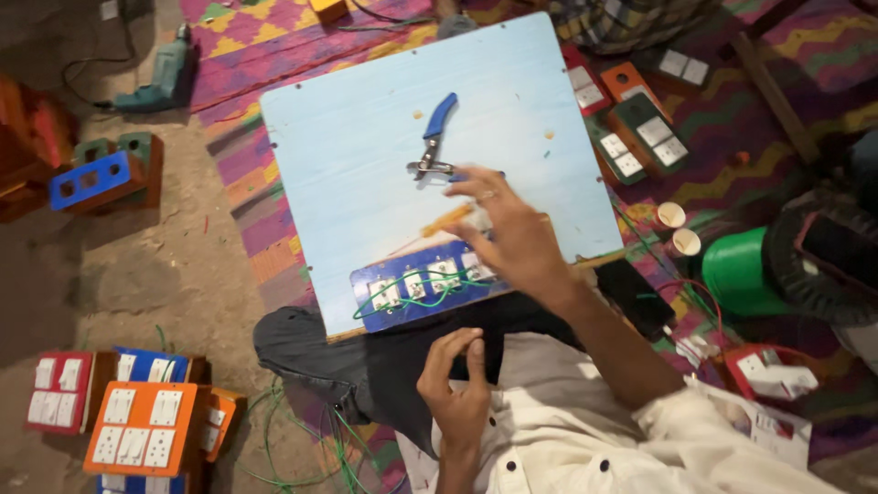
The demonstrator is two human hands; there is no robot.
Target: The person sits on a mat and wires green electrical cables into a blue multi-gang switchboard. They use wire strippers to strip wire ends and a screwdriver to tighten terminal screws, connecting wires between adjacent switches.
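1. Bare earth floor (137, 274) lay under a woven zigzag mat (274, 55) of pink, purple and yellow, where the person sat cross-legged.
2. Pale blue board (384, 137) rested across the lap as the work surface, tilted slightly.
3. Green wire spool (736, 270) stood to the right of the working hand, well apart.
4. Finished switch boxes, orange (142, 425) and red (59, 391), were stacked at the lower left; a drill (165, 78) lay at the far left.
5. Blue switch plate (425, 284), looped with green wire (402, 297), lay on the board's near edge, just below the right hand.
6. Right hand (512, 233) closed its fingers on an orange-handled screwdriver (448, 220); judged best kept square to the screw, the plate held flat.
7. Left hand (457, 389) hung near the chest, fingers curled loosely apart, holding nothing.
8. Blue-handled pliers (432, 146) lay just beyond the grip.
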